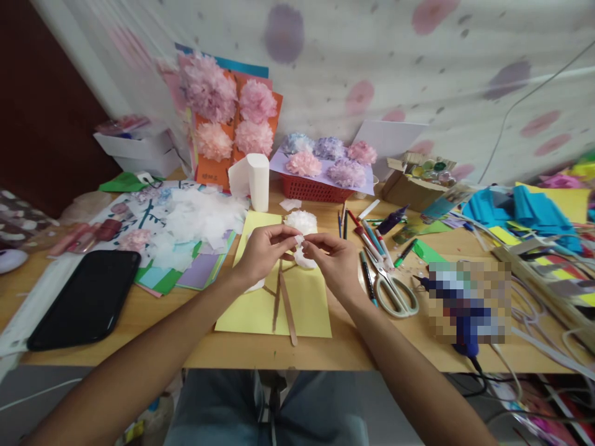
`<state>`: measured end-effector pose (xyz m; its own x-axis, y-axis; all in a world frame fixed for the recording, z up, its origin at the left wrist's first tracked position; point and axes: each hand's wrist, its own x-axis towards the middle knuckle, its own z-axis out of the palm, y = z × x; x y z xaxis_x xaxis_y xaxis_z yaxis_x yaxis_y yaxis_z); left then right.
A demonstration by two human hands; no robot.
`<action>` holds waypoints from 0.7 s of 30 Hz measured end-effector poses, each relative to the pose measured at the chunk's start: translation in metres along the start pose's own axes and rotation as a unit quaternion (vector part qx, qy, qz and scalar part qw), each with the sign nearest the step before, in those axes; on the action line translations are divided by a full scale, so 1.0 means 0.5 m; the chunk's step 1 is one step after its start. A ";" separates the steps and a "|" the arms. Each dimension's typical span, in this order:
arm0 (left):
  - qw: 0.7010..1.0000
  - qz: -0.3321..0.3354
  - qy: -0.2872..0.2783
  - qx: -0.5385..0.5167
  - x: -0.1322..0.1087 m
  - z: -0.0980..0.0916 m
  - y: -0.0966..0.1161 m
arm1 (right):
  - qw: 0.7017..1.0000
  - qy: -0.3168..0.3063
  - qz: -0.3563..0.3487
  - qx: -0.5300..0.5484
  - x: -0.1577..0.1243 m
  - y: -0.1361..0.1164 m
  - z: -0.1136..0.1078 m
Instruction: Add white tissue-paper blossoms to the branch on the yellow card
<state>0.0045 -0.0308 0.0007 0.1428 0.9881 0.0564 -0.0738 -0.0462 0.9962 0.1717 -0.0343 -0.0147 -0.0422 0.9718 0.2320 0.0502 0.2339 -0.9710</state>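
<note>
My left hand (268, 253) and my right hand (331, 259) meet over a yellow paper sheet (307, 310). Between their fingertips is a small white piece of tissue paper (299, 240), pinched from both sides. Just behind the fingers sits a fluffy white paper flower (302, 220) at the sheet's upper edge. Below my hands a wooden craft stick (287, 306) lies on the sheet beside a drawn brown stem (277, 303). More white paper lies partly hidden under my left hand.
Scissors (395, 291), pens and a blue glue gun (465, 310) lie to the right. A phone (86, 297), white tissue sheets (199, 214) and coloured paper are on the left. Behind stand a white paper roll (259, 183) and a red basket (311, 189) topped with paper flowers.
</note>
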 end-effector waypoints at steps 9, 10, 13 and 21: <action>0.999 0.004 -0.019 -0.033 -0.009 0.005 -0.006 | 0.970 0.030 0.149 0.189 0.005 -0.013 0.003; 0.999 0.006 -0.023 -0.030 -0.009 0.006 -0.009 | 0.966 0.035 0.157 0.202 0.004 -0.014 0.004; 1.000 0.009 -0.007 -0.014 -0.007 0.010 -0.017 | 0.958 0.039 0.169 0.230 0.002 -0.016 0.009; 1.000 0.002 0.010 0.001 -0.005 0.009 -0.009 | 0.960 0.008 0.179 0.217 -0.003 -0.016 0.015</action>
<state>0.0087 -0.0337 -0.0034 0.1220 0.9908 0.0584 -0.0719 -0.0499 0.9962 0.1637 -0.0381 -0.0078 -0.0836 0.9888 -0.1233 -0.3616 -0.1454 -0.9209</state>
